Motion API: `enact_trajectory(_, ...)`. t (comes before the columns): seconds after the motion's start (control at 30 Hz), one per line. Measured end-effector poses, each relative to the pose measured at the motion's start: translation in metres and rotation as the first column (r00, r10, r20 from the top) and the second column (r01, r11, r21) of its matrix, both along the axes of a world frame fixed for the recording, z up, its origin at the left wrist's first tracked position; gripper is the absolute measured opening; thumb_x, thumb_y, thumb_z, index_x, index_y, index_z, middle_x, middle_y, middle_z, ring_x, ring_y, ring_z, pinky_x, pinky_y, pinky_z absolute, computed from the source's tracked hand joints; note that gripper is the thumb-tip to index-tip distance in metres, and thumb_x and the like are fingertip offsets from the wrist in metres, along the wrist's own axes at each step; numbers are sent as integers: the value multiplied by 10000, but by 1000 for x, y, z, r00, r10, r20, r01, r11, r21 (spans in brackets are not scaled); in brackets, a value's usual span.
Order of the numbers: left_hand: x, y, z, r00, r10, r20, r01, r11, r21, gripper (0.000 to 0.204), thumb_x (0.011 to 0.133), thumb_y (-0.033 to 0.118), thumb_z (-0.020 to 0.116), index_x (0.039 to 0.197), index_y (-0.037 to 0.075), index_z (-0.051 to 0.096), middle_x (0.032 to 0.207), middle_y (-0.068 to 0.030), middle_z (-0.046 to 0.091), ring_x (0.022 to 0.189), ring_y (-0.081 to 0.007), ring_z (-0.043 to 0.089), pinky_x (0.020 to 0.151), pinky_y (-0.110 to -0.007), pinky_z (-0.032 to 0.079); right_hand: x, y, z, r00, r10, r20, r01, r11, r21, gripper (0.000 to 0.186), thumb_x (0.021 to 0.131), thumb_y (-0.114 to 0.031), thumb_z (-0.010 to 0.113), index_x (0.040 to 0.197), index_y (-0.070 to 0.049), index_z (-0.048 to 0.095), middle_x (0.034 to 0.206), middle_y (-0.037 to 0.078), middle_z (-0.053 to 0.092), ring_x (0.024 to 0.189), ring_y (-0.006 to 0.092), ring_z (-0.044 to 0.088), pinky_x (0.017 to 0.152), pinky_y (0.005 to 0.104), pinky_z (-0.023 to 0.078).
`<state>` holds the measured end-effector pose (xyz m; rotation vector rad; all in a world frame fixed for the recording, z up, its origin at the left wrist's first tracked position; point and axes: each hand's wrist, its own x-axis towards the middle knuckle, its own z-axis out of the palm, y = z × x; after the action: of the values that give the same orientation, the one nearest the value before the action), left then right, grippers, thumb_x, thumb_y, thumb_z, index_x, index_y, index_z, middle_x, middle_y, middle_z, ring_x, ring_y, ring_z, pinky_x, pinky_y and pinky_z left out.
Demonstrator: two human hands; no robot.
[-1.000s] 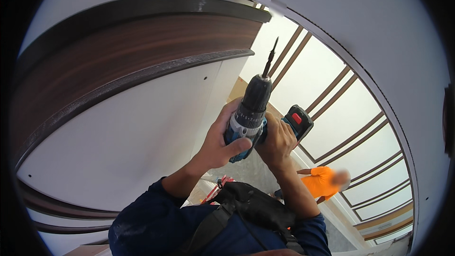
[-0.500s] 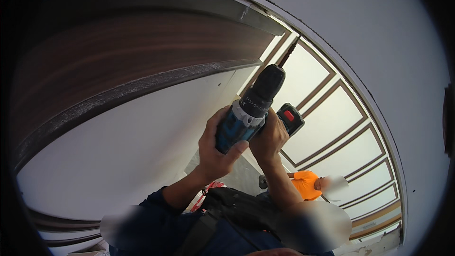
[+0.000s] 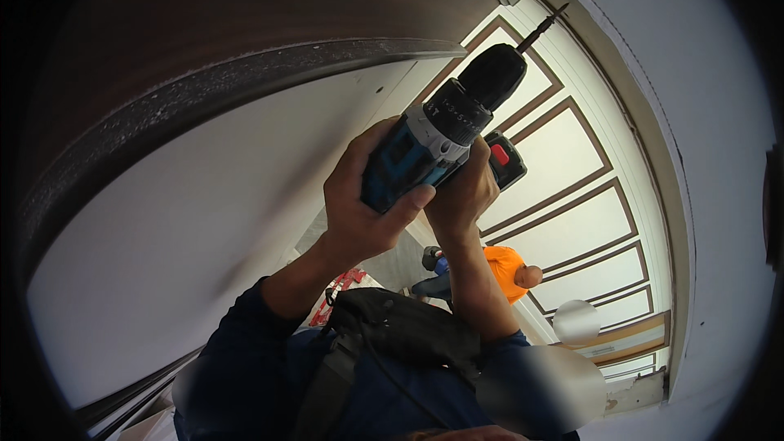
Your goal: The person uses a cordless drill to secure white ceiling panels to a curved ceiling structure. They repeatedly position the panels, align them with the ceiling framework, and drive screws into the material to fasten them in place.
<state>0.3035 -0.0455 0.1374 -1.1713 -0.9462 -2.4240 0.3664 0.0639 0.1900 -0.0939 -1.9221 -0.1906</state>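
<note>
A blue and black cordless drill (image 3: pixel 416 147) is held up in front of me, tilted to the upper right. My left hand (image 3: pixel 359 192) wraps round the rear of its body, thumb along the near side. Behind it my right hand (image 3: pixel 461 196) grips the handle; most of those fingers are hidden by the drill. The battery pack (image 3: pixel 505 161) with a red patch sticks out to the right of that hand. From the black chuck (image 3: pixel 493 75) a long drill bit (image 3: pixel 542 28) points toward the opening's edge. Whether its tip touches anything, I cannot tell.
A dark wood-grain panel (image 3: pixel 245 16) with a scuffed edge spans the upper left, above a white wall (image 3: pixel 180 237). Through the opening, white panels with brown trim (image 3: pixel 563 147) show. Below stands a person in an orange shirt (image 3: pixel 508 272). A black bag (image 3: pixel 400 322) hangs at my chest.
In the picture, the drill and both hands sit slightly higher, and the bit's tip is farther up and right. The view has shifted. The orange-shirted person appears farther left and higher.
</note>
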Motion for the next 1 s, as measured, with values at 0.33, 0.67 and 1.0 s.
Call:
enact_trajectory(0.33,-1,5,-2,1000,25,-10,-25,1000,-3,705,789,219,805,1345,-36,454,1186,-168,614,1066,-209,621,927,-333,497,-1,3,-2,1000,14,-5,-14,1000,28,535,662,-195,838,1108,-20,599,809,100,684,671,248,685,616,329,518)
enact_trajectory(0.67,-3,1,11,994,109,-27,-109,994,-27,658,753,176,810,1300,-44,518,1098,-155,658,973,-186,655,869,-315,517,-2,-2,2,999,42,16,-42,999,-21,454,684,-178,814,1053,-27,597,750,104,667,638,261,672,606,342,516)
enact_trajectory(1.0,-5,0,17,989,146,-20,-146,989,-12,655,734,160,814,1288,-47,531,1048,-141,658,948,-192,657,859,-321,516,-3,-11,10,999,-5,42,9,996,-94,451,700,-175,800,1072,-16,602,784,120,681,676,276,685,630,360,526)
